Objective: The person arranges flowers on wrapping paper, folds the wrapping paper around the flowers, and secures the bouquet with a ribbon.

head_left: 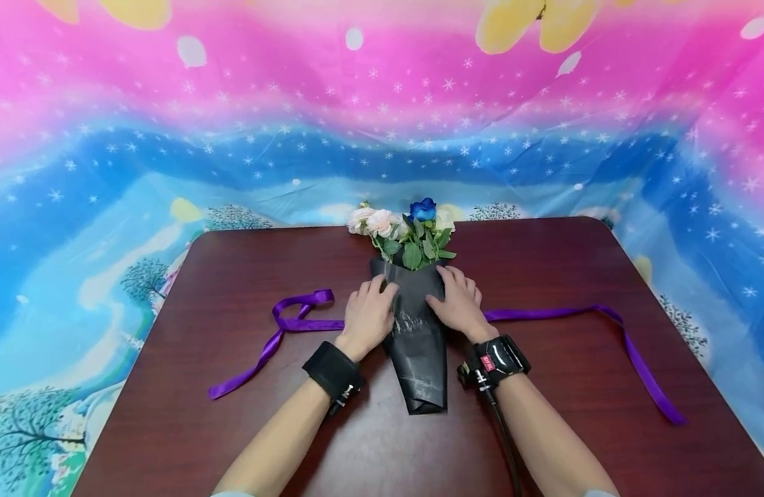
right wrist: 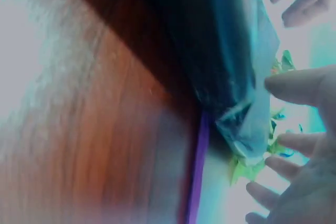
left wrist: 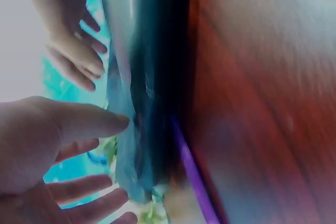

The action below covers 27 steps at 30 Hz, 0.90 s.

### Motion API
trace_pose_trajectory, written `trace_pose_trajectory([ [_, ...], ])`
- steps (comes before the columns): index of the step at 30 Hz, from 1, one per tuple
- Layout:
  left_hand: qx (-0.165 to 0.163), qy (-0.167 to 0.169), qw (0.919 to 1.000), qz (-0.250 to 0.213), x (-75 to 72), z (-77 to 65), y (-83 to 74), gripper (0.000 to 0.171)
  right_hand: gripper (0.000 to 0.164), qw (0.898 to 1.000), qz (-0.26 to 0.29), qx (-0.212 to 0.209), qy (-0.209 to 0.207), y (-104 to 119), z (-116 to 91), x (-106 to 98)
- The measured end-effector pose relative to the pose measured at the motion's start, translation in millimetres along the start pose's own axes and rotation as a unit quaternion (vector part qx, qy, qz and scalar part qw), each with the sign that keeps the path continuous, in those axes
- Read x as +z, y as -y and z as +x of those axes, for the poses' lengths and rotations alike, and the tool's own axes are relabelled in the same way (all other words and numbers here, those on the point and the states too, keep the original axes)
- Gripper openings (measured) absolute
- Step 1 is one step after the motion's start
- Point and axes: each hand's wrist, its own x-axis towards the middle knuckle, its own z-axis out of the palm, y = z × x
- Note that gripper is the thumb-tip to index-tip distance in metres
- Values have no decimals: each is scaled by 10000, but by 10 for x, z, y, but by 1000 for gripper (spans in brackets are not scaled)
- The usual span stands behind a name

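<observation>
Plainly, both hands lie on the wrapped bouquet at the table's centre: the left hand (head_left: 368,312) rests flat with nearly straight fingers on the nine o'clock flank of the glossy black paper cone wrapper (head_left: 417,345), and the right hand (head_left: 459,302) does the same on the three o'clock flank, fingers extended, neither curled round anything; the wrist views, though blurred, show spread fingers at the wrapper's edge (left wrist: 126,145); the artificial cream, pink and blue roses with green leaves (head_left: 406,231) jut from the cone's mouth at twelve o'clock, its folded tip pointing to six; the long purple satin ribbon (head_left: 307,319) passes under the cone, trailing to nine and to three o'clock across the dark reddish-brown wooden table (head_left: 232,414); by my judgement the paper is being pressed snug round the stems, and the next move calls for keeping the fold closed while bringing up the ribbon ends.
</observation>
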Motion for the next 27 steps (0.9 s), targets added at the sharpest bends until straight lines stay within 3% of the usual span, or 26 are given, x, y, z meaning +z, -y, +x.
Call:
trace_pose_trajectory([
  [5,-426,135,9979,-476,-120,-84,162,40,54,9996,208,-143,-86,-70,-33,-71],
  [9,-688,335,9957,-514,-161,-178,320,39,46,9998,141,-117,-15,-171,-74,-136],
  [12,-694,537,9941,-636,-200,-265,429,41,45,9999,62,-37,153,-259,-120,-189],
  [17,-502,1219,9850,-1110,-250,-375,559,45,46,9980,-437,11,456,-443,-227,-322],
  [21,-459,1453,9843,-887,-255,-447,647,41,39,9965,-654,28,512,-557,-297,-414],
  [27,-622,1293,9878,-611,-264,-491,750,50,24,9970,-468,352,509,-643,-338,-470],
])
